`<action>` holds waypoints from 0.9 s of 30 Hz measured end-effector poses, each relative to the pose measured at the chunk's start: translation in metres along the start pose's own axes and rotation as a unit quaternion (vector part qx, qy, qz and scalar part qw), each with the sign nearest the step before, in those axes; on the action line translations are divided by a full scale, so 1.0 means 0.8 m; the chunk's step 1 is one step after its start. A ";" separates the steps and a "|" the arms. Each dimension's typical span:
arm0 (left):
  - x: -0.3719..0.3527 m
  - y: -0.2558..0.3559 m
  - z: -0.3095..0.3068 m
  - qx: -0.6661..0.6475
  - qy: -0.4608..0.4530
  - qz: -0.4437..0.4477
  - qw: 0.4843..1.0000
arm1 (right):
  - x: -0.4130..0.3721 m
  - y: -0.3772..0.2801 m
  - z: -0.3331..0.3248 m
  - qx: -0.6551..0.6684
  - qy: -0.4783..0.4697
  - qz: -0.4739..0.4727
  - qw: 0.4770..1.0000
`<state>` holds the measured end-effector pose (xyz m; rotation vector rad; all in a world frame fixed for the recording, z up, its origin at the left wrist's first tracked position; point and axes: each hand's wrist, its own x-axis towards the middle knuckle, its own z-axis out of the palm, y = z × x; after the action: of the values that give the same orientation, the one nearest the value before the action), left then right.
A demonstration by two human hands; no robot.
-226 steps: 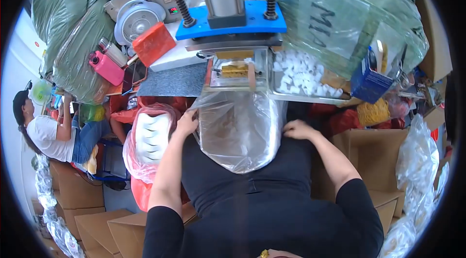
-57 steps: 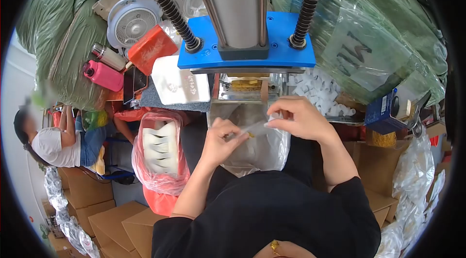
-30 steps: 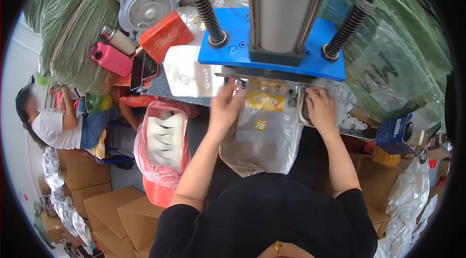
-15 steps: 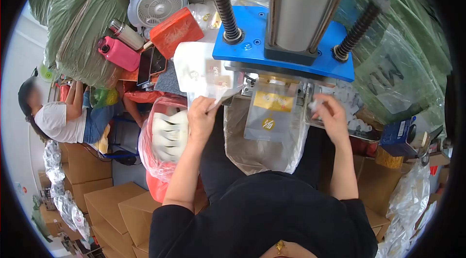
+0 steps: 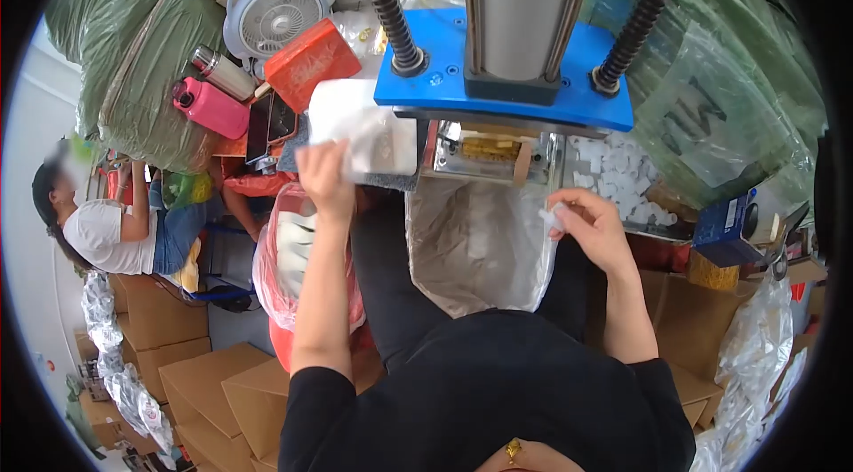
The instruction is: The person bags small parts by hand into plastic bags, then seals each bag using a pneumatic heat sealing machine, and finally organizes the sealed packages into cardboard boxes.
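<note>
My left hand (image 5: pixel 325 177) is closed at the edge of a white, partly translucent bag (image 5: pixel 362 130), which lies left of the press. Pinched in my right hand (image 5: pixel 586 225) is a small white piece (image 5: pixel 554 216), right of the open lined bag (image 5: pixel 475 245). The blue press plate (image 5: pixel 506 68) hangs above a metal fixture (image 5: pixel 462 150) with gold-coloured parts. A small brown strip (image 5: pixel 522 164) stands at the fixture's front. Many small white pieces (image 5: pixel 622 177) lie on the tray to the right.
A pink bag (image 5: pixel 298 250) with white items is at my left. Behind it are a pink bottle (image 5: pixel 213 108), a fan (image 5: pixel 275 19) and a red block (image 5: pixel 311 65). A blue box (image 5: pixel 724 228) and scissors (image 5: pixel 784 241) lie right. Another person (image 5: pixel 111 223) sits far left.
The clear pouch with the gold band is gone from the fixture. My left hand has moved left, my right hand slightly down and left. The view has shifted a little.
</note>
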<state>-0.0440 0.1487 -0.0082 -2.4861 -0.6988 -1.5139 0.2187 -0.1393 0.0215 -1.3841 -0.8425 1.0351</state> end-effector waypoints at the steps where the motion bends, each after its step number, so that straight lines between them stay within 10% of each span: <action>1: 0.017 -0.007 0.002 0.028 0.023 0.007 0.999 | -0.001 0.006 0.002 0.002 -0.002 0.005 1.000; 6: -0.052 0.004 0.018 -0.045 -0.152 0.052 0.986 | 0.005 0.003 -0.002 -0.024 0.007 0.015 1.000; 12: -0.053 0.009 0.019 -0.153 -0.273 -0.187 0.931 | 0.011 0.022 -0.003 -0.024 0.028 0.024 0.999; 19: -0.055 -0.003 0.036 -0.144 -0.227 -0.234 0.934 | 0.033 0.040 0.026 0.191 0.026 0.049 0.980; 27: -0.053 0.053 0.002 -0.102 -0.154 -0.140 0.973 | -0.002 0.040 0.017 0.110 -0.035 0.064 0.991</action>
<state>-0.0390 0.0988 -0.0410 -2.9217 -1.0299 -1.3515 0.2031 -0.1383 -0.0095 -1.2324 -0.6737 1.2440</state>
